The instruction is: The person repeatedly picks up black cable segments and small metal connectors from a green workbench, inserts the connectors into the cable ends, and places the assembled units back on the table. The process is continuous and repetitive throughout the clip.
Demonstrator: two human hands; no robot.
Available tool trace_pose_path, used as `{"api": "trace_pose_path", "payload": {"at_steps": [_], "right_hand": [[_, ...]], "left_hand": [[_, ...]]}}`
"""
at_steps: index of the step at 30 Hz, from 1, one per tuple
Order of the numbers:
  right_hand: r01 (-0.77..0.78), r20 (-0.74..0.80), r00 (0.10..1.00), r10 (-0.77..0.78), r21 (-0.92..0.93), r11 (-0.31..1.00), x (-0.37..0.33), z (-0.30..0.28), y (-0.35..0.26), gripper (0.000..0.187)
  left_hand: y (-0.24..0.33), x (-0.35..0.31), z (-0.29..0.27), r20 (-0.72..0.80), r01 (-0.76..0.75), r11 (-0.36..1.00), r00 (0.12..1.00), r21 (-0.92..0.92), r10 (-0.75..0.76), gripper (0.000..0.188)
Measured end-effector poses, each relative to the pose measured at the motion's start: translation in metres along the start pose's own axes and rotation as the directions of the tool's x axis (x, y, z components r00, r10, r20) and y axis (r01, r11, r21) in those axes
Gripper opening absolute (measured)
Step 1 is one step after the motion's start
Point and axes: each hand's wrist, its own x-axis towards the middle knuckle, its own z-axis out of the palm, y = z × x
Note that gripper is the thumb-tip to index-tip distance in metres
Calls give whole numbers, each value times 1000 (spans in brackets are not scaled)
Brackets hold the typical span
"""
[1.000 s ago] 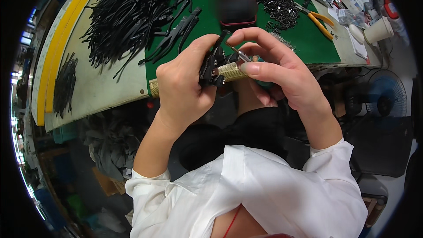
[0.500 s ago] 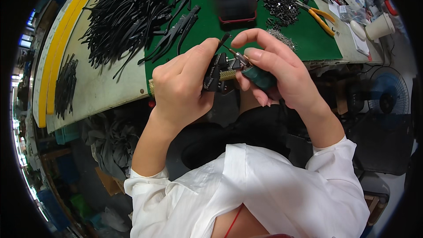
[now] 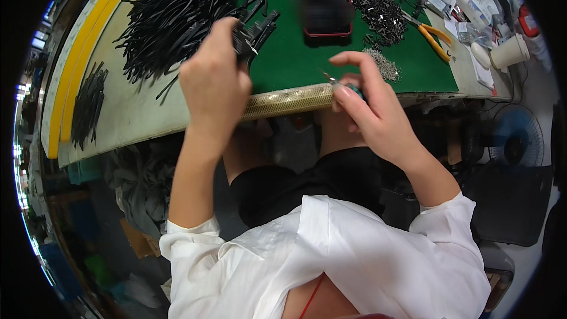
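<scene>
A: ok, colours on this bench (image 3: 139, 106)?
B: mat's (image 3: 295, 62) plain dark green, edge strip (image 3: 289, 101) is gold with a fine mesh pattern. Big pile of strips (image 3: 168, 20) is all black, little metal bits (image 3: 386, 66) silvery.
A: anything bright?
B: two yellow bars (image 3: 90, 56), orange handles on the pliers (image 3: 437, 40), red rim on the phone (image 3: 331, 22). Hand tool's (image 3: 356, 90) grip looks teal.
A: what're they wearing?
B: plain white shirt (image 3: 354, 248), black shorts (image 3: 307, 184), red neck cord (image 3: 313, 296).

The person wears a white shirt (image 3: 360, 242) and black shorts (image 3: 345, 180).
</scene>
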Motion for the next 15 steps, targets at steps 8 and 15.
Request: {"api": "trace_pose_path", "payload": {"at_steps": [8, 15], "right_hand": [[-167, -23, 985, 168, 63, 984, -13, -43, 21, 36], [-223, -72, 974, 216, -114, 968, -12, -73, 17, 37]], "left_hand": [[-26, 39, 27, 402, 116, 952, 887, 283, -227, 34], [-44, 43, 27, 470, 123, 968, 856, 220, -216, 29]]}}
